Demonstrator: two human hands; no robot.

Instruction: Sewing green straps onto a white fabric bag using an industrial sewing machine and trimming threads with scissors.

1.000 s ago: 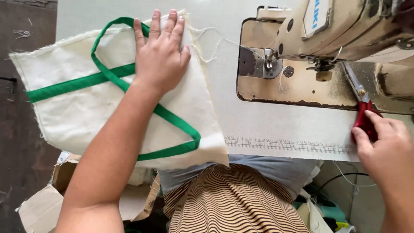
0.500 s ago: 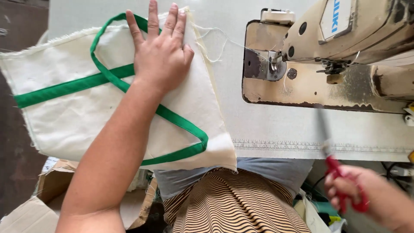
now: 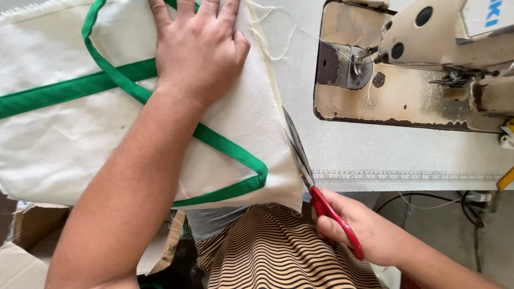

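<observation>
A cream cloth bag [image 3: 69,139] with green straps [image 3: 225,147] lies flat on the white sewing table [image 3: 385,155]. My left hand [image 3: 198,51] presses palm-down on the bag's upper part, fingers spread. My right hand [image 3: 353,227] grips red-handled scissors [image 3: 310,179] near the table's front edge. Their blades point up along the bag's right edge, close to loose threads [image 3: 273,45] trailing from the bag toward the machine.
A worn beige sewing machine [image 3: 423,59] stands at the right, its needle area [image 3: 356,64] near the bag's top corner. A printed ruler strip [image 3: 407,175] runs along the table's front edge. Cardboard boxes [image 3: 24,246] sit on the floor at the lower left.
My right hand picked up the red-handled scissors from beside the machine at the right, swung down and left, and now holds the blades at the bag's right edge. The left hand stayed put.
</observation>
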